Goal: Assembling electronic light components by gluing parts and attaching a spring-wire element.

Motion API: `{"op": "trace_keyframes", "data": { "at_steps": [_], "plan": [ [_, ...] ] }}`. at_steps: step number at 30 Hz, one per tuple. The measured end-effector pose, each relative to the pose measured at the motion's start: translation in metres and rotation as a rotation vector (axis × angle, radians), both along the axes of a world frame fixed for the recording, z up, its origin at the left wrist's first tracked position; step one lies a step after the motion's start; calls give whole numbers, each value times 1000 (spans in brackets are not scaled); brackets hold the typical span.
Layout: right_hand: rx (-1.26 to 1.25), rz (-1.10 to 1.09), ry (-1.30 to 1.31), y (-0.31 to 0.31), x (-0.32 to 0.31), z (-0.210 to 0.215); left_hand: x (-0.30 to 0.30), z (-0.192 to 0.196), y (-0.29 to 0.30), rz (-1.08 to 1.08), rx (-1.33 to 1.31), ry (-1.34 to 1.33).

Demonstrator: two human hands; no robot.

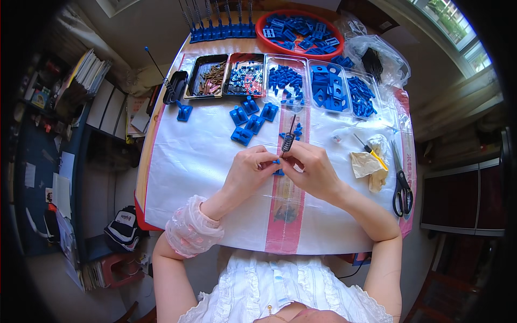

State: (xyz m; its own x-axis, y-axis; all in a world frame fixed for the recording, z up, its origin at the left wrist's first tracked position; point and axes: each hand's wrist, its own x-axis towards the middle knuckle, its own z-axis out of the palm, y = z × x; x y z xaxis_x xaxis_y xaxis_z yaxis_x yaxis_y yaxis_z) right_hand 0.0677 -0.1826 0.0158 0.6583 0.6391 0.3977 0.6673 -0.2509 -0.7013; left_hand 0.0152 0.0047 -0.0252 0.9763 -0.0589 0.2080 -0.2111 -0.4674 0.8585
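At the far right corner of my table sits a crumpled clear plastic bag (pixel 383 53) holding a bundle of thin black pieces. A second, smaller clear plastic bag (pixel 353 22) lies just behind it, beside the round red tray. I see no labels, signs or screens that I can make out on the table.

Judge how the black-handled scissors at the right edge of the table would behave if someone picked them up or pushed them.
The scissors look like rigid metal blades with thick black loops, so they would probably stay stiff and feel handle-heavy. They lie flat and closed on the smooth white table cover, so a push would likely slide them rather than roll or tip them. The pointed blades suggest lifting by the loops.
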Motion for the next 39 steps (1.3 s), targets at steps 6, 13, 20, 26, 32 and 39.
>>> {"op": "trace_keyframes", "data": {
  "at_steps": [6, 13, 20, 26, 32, 39],
  "plan": [
    [23, -6, 7, 0, -1, -3, 1, -1, -1, 6, -11, 5],
    [211, -259, 25, -18, 5, 45, -2, 5, -1, -17, 17, 50],
    [85, -252, -4, -44, -1, 53, 0, 37, 14, -41, -17, 178],
    [-2, -276, 3, -72, -19, 44, 41, 29, 3, 1, 503, -295],
    [23, -308, 55, -87, -31, 29, 56, 13, -7, -66, 731, -281],
    [67, -339, 62, -89, -31, 22, 58, 11, -11, -62, 707, -332]
  ]
}}
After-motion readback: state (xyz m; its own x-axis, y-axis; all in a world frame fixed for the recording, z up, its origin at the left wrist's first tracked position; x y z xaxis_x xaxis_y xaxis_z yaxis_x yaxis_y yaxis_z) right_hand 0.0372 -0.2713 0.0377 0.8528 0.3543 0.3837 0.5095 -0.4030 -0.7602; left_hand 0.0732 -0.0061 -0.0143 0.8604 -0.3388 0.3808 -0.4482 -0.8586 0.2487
